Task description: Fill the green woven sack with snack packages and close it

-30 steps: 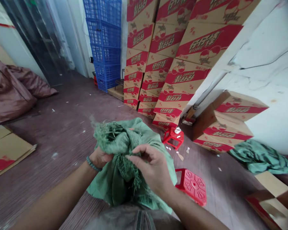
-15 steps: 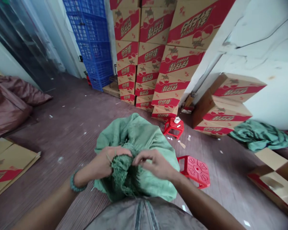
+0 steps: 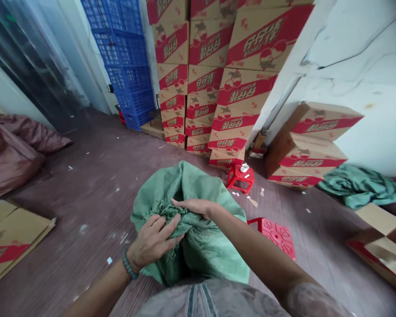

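Both hands are on a big green sack (image 3: 198, 246) that stands on the floor right in front of the person. The left hand (image 3: 152, 241) has its fingers closed on the frayed, bunched-up top of the sack. A bead bracelet (image 3: 129, 266) sits on that wrist. The right hand (image 3: 194, 206) lies just past the left hand, flat on the same bunched top with its fingers pressed on the cloth; I cannot tell if it is gripping.

Just to the right of the right hand, a red stool (image 3: 277, 233) lies partly hidden behind the sack. Farther out from the hands stands another small red stool (image 3: 240, 177). Behind it is a tall stack of red and brown boxes (image 3: 218, 88), with blue crates (image 3: 125, 61) to their left. Well off to the right lies a green cloth pile (image 3: 359, 187).
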`<state>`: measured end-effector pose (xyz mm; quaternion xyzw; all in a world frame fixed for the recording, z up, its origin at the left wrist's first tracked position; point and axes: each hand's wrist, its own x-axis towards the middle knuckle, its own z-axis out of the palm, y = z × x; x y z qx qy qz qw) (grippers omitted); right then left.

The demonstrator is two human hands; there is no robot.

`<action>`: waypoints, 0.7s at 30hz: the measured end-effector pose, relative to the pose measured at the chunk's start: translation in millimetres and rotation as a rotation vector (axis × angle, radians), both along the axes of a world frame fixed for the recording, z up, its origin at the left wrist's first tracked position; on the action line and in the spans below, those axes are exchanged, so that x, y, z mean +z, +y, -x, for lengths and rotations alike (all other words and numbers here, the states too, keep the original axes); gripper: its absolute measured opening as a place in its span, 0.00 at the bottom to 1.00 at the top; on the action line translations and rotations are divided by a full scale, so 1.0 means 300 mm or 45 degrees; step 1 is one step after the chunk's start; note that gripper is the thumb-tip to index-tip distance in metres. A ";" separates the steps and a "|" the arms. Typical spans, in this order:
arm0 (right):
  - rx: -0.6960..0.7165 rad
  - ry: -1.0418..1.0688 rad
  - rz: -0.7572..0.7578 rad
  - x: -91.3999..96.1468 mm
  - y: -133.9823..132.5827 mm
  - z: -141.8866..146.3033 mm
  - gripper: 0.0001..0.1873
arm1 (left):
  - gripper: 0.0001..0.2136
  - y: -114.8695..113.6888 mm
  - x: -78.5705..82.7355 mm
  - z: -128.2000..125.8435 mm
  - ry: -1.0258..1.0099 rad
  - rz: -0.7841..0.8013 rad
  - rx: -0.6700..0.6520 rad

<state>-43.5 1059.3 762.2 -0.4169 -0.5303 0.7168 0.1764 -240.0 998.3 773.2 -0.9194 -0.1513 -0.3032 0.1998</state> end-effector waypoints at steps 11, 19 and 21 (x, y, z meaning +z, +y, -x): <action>0.097 -1.013 -0.881 0.076 -0.096 -0.148 0.23 | 0.05 0.046 -0.004 0.036 -0.026 -0.075 0.025; -0.025 -0.406 -0.967 0.144 -0.025 -0.219 0.24 | 0.19 0.120 -0.047 0.005 -0.368 0.511 0.284; -0.094 -0.296 -0.887 0.118 0.006 -0.222 0.36 | 0.29 0.152 -0.026 -0.011 -0.444 1.093 0.469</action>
